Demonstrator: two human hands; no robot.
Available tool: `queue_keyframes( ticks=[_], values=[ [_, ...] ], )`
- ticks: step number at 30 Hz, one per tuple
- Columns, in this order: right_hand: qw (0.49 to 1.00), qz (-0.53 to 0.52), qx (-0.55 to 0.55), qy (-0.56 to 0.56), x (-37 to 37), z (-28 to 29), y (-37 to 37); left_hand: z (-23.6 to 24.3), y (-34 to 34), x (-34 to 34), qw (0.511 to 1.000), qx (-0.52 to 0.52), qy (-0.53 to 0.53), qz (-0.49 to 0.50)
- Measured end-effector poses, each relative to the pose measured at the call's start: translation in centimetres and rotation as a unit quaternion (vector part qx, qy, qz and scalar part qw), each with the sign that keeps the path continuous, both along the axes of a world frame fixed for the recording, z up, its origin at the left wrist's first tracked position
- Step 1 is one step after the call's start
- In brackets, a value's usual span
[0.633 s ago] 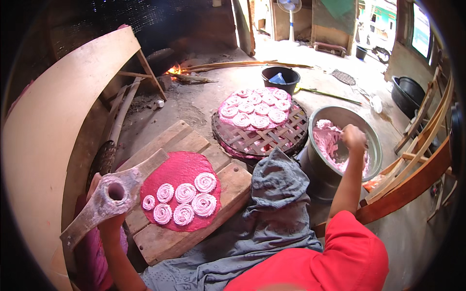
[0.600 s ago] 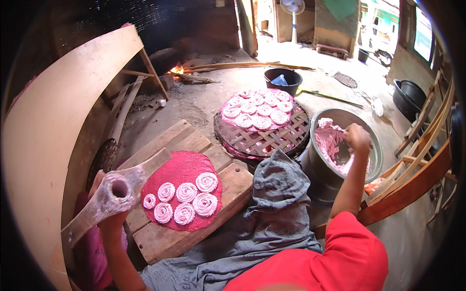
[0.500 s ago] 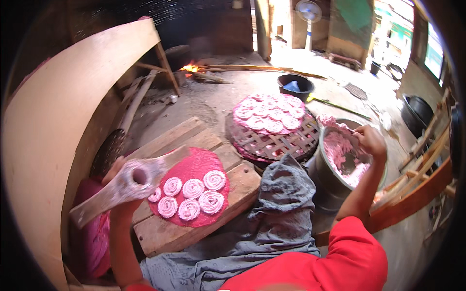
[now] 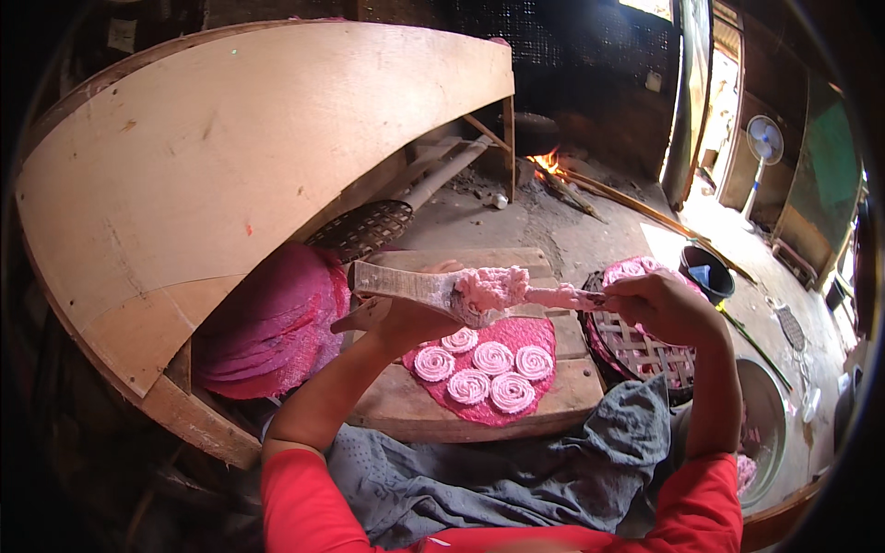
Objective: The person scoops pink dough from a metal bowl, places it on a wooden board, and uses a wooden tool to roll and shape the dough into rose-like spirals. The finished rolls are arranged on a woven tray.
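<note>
My left hand [image 4: 415,323] grips a wooden press [image 4: 396,281], a two-armed tool whose central hole showed earlier. A lump of pink dough [image 4: 493,288] sits on its middle. My right hand [image 4: 668,309] is closed around a dough-coated stick [image 4: 562,296], its far end against the lump; whether that end is flat or spoon-shaped is hidden. Below lies a deep pink round sheet [image 4: 498,414] bearing several pale pink dough swirls [image 4: 468,387]. The sheet rests on a low wooden plank table [image 4: 576,392], and the press covers its far part.
A large curved plywood panel [image 4: 258,138] fills the left, with a stack of pink sheets [image 4: 267,332] beneath. To the right are a lattice basket [image 4: 636,346] bearing more swirls and a large bucket [image 4: 767,415] with pink dough. A fire [image 4: 548,162] burns at the back.
My right hand has left the bucket and brought the dough-coated stick to the press. My left hand has turned the press and moved it over the sheet. The view has swung left.
</note>
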State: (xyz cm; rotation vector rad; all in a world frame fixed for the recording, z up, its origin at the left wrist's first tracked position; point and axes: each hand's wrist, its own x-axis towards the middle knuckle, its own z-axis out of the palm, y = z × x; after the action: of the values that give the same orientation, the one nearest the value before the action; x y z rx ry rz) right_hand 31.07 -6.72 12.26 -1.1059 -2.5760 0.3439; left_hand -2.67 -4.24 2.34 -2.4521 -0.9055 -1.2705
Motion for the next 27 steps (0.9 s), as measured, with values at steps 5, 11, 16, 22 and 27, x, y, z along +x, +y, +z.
queue_keyframes(
  ticks=[5, 11, 16, 22, 27],
  values=[
    [0.974, 0.01, 0.187, -0.124, -4.3, 2.4, 0.2, 0.4, 0.0, 0.1, 0.975, 0.043, 0.135, 0.171],
    [0.829, 0.032, 0.527, -0.187, -8.6, -4.6, -0.6, 0.1, -0.7, 1.2, 0.995, 0.031, 0.046, 0.088],
    [0.827, 0.033, 0.529, -0.187, -7.2, -6.4, -1.8, -0.3, -0.6, 0.0, 0.985, -0.006, 0.059, 0.161],
    [0.891, -0.041, 0.43, -0.14, -3.2, -0.5, -3.6, 0.4, 0.9, -1.8, 0.975, 0.081, 0.058, 0.196],
    [0.856, -0.061, 0.478, -0.186, -5.6, 0.2, -3.1, -1.0, 1.5, -0.4, 0.991, -0.057, -0.029, 0.115]
  ],
)
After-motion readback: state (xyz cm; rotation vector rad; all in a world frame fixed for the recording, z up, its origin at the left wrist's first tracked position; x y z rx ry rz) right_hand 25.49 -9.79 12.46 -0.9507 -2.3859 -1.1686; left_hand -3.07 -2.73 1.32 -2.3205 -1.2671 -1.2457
